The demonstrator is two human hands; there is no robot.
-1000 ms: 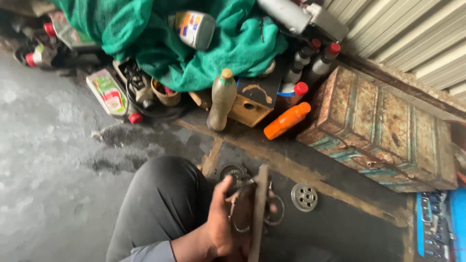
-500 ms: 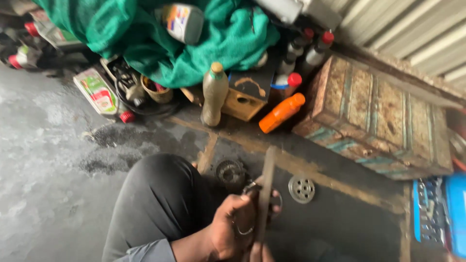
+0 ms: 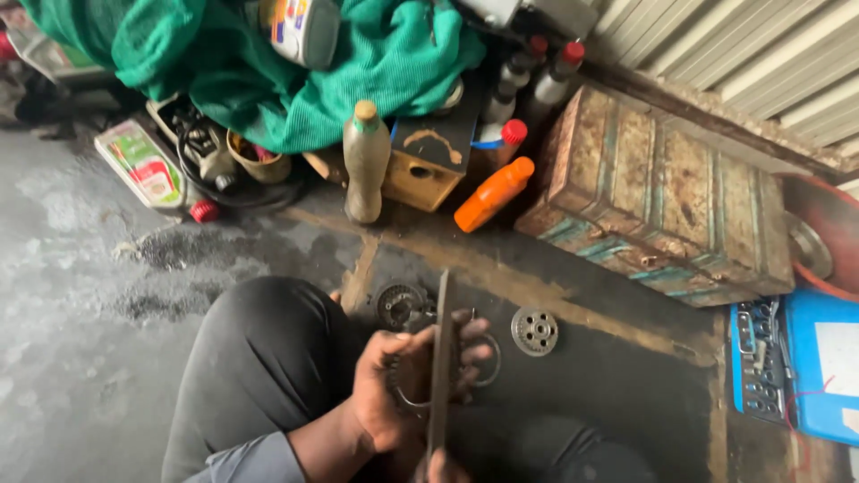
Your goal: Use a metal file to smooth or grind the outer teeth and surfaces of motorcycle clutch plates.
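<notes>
Well above the hands, a white bottle with a colourful label (image 3: 304,29) lay on a green cloth (image 3: 385,63). Up and to the left of the hands, a flat green-and-red labelled pouch with a red cap (image 3: 148,167) lay on the floor. Directly above them stood a murky plastic bottle (image 3: 366,161), with an orange bottle (image 3: 493,194) lying tilted to its right beside a rusty metal box (image 3: 662,197). A blue case (image 3: 819,362) sat well off to the right.

The left hand (image 3: 394,394) was curled around a wire ring part (image 3: 447,385), fingers wrapped and thumb on top. It was pressed against a flat metal bar (image 3: 440,358) that stood nearly upright (edge-on to the camera). Only a fingertip of the right hand (image 3: 445,467) showed, touching the bar's lower end; its spread could not be told. A round toothed gear (image 3: 534,331) lay just right of the hands, another (image 3: 400,304) just above them.

Compared with half a second before, the bar stood more upright, and the left hand sat a little higher on it.
</notes>
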